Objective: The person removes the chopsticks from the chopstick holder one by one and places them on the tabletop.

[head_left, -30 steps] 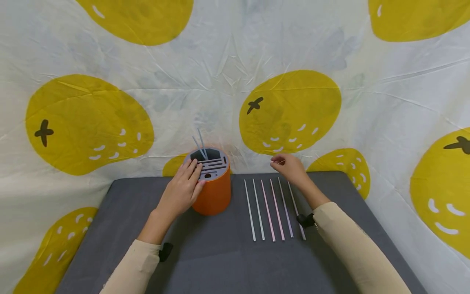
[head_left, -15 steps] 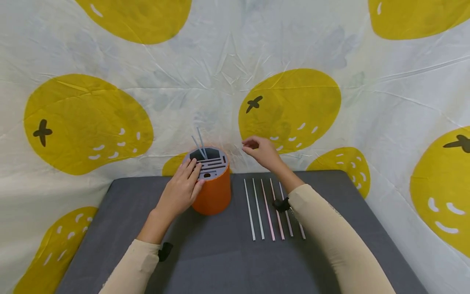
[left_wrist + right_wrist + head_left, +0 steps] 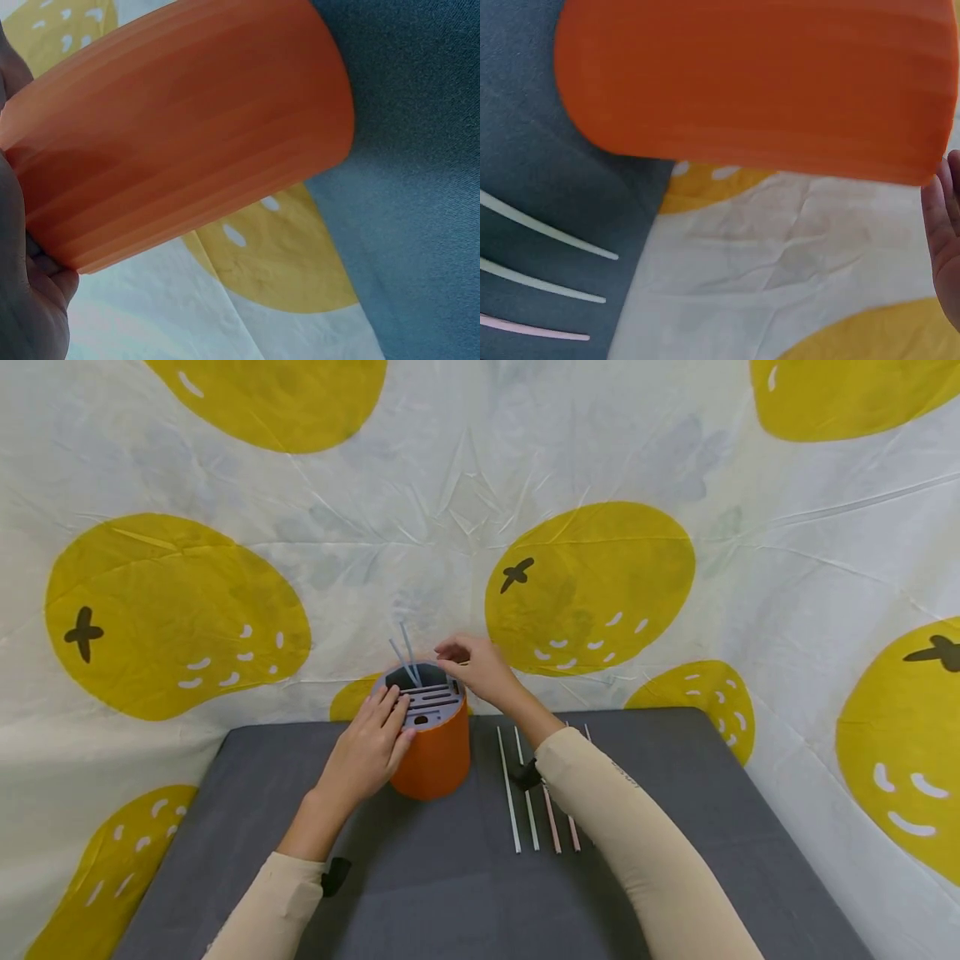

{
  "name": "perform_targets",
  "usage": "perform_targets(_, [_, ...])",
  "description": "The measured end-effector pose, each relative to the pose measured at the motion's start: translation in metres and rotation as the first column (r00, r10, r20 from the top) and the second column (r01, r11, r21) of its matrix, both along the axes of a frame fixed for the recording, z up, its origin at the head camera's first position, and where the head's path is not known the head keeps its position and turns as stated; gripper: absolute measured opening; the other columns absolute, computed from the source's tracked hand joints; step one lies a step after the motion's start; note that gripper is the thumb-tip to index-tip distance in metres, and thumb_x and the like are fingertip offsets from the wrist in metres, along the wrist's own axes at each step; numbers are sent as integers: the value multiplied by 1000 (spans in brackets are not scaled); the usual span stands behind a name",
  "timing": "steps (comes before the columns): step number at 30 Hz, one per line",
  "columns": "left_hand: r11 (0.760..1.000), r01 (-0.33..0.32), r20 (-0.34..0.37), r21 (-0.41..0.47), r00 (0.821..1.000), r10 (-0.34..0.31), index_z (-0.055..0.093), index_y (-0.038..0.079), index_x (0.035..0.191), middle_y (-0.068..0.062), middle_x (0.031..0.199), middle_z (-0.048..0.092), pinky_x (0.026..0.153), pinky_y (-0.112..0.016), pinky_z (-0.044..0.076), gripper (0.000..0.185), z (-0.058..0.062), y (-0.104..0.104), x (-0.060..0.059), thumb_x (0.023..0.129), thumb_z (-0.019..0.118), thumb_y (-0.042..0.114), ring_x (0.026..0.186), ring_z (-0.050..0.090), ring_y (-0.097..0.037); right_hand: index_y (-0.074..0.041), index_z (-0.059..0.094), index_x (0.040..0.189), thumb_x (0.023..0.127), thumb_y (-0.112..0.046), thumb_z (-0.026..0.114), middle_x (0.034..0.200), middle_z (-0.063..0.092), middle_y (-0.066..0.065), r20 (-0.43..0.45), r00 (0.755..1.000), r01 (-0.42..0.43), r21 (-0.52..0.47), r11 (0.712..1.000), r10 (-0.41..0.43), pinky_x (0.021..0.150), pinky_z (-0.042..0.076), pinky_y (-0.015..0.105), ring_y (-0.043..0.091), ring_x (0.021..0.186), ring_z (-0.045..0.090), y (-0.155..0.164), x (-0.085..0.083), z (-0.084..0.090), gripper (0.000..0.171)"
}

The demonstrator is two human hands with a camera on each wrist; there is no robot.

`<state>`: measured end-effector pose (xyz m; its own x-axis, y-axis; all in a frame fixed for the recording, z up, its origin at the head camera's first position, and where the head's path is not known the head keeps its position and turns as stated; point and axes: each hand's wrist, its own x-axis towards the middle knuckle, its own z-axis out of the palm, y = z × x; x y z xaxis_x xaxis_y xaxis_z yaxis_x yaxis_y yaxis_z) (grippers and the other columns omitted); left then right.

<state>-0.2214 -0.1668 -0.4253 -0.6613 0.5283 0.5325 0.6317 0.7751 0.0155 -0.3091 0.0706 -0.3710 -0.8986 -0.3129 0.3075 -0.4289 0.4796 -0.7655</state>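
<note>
An orange knife block with a grey slotted top stands near the table's back edge. Two blue sticks lean upright in its wide rear opening. My left hand rests on the left of the top, fingers laid fairly straight across it and thumb at the near rim. My right hand is at the right rear rim, thumb and fingertips close together. Whether a thin stick is between them is too small to tell. In the right wrist view, fingers show beside the block's upper end.
Several pale and pink sticks lie side by side on the dark grey table, right of the block. My right sleeve covers part of the row. A white cloth with yellow fruit prints hangs behind.
My right hand has moved left from above the far ends of the stick row to the block's rear rim. My left hand, the block and the lying sticks stay in place.
</note>
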Motion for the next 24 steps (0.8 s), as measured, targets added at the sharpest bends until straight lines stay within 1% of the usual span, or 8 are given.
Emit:
perform_targets(5, [1000, -2, -3, 0, 1000, 2, 51, -5, 149, -27, 154, 49, 121, -58, 36, 55, 0, -1, 1, 105, 58, 29, 147, 43, -43, -5, 71, 126, 100, -18, 70, 114, 75, 7, 0, 1000, -20, 48, 999, 20, 95, 59, 37, 22, 107, 72, -19, 0, 6, 29])
perform_targets(11, [1000, 8, -16, 8, 1000, -7, 52, -6, 148, -28, 153, 50, 118, -60, 38, 55, 0, -1, 1, 105, 58, 28, 146, 44, -44, -8, 73, 123, 100, -21, 71, 111, 77, 6, -21, 1000, -20, 135, 991, 23, 94, 59, 33, 20, 104, 73, -34, -1, 11, 27])
perform_targets(14, [1000, 6, -25, 4, 1000, -6, 52, -6, 148, -28, 152, 50, 118, -60, 39, 55, 0, -1, 1, 105, 58, 29, 145, 45, -44, -9, 73, 120, 100, -22, 71, 111, 77, 6, -11, 1000, -27, 163, 986, 29, 94, 58, 33, 19, 104, 72, -40, -2, 13, 25])
perform_targets(19, [1000, 10, -21, -6, 1000, -10, 51, -6, 148, -28, 153, 50, 119, -59, 38, 56, -1, 0, 1, 106, 57, 29, 146, 43, -44, -9, 74, 115, 100, -22, 71, 110, 76, 6, -3, 1000, -16, 215, 977, 17, 93, 58, 33, 19, 102, 71, -47, -4, 13, 20])
perform_targets(24, [1000, 9, -22, 3, 1000, -9, 52, -6, 148, -28, 153, 50, 119, -59, 38, 55, -1, 0, 1, 104, 59, 27, 146, 44, -44, -9, 74, 112, 100, -22, 71, 107, 75, 6, -7, 1000, 3, 248, 969, -1, 90, 58, 33, 19, 99, 70, -52, -5, 10, 18])
